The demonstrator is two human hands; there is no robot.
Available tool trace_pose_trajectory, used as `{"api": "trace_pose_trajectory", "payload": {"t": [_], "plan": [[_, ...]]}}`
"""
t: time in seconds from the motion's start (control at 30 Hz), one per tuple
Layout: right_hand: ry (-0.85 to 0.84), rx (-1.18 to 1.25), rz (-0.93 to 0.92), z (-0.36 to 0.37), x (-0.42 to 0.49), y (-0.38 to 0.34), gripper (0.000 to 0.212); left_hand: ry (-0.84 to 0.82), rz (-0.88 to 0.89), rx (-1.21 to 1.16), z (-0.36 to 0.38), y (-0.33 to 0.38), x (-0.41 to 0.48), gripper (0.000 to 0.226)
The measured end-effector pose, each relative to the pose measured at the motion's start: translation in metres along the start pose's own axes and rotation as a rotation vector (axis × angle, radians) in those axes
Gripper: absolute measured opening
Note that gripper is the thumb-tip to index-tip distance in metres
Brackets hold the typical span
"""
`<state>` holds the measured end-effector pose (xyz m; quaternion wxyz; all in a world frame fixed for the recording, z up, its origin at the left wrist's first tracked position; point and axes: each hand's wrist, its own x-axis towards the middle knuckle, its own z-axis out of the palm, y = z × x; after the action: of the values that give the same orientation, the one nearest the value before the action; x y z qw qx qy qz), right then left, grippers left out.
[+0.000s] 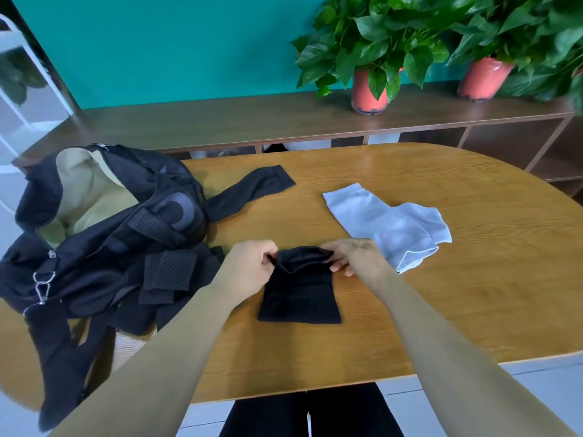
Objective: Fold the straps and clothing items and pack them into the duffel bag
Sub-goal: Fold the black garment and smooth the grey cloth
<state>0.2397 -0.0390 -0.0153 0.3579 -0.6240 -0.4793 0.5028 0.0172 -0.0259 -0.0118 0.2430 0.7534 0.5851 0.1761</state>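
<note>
both your hands [249,263] [350,257] are pinching the black sleeve's [299,291] top edge; fold it down evenly, corners matched

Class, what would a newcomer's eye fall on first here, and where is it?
The left hand and right hand pinch the top edge of a black garment front and centre. An open black duffel bag with pale lining slumps at the left; a pale blue cloth lies to the right.
</note>
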Motion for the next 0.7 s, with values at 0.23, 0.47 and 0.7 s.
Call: {"api": "trace_pose_trajectory", "payload": {"t": [0.23, 0.47, 0.7], "plan": [[0.046, -0.094, -0.084, 0.01, -0.002, 0.017, 0.019, 0.0, 0.07, 0.135, 0.002, -0.003, -0.009, 0.032], [0.081, -0.147, -0.12, 0.014, -0.002, 0.02, 0.022, 0.007, 0.121, 0.229, 0.003, -0.007, -0.01, 0.039], [0.114, -0.254, -0.158, 0.017, -0.004, 0.022, 0.024, 0.072, 0.305, 0.462, -0.001, 0.006, -0.019, 0.056]]}}
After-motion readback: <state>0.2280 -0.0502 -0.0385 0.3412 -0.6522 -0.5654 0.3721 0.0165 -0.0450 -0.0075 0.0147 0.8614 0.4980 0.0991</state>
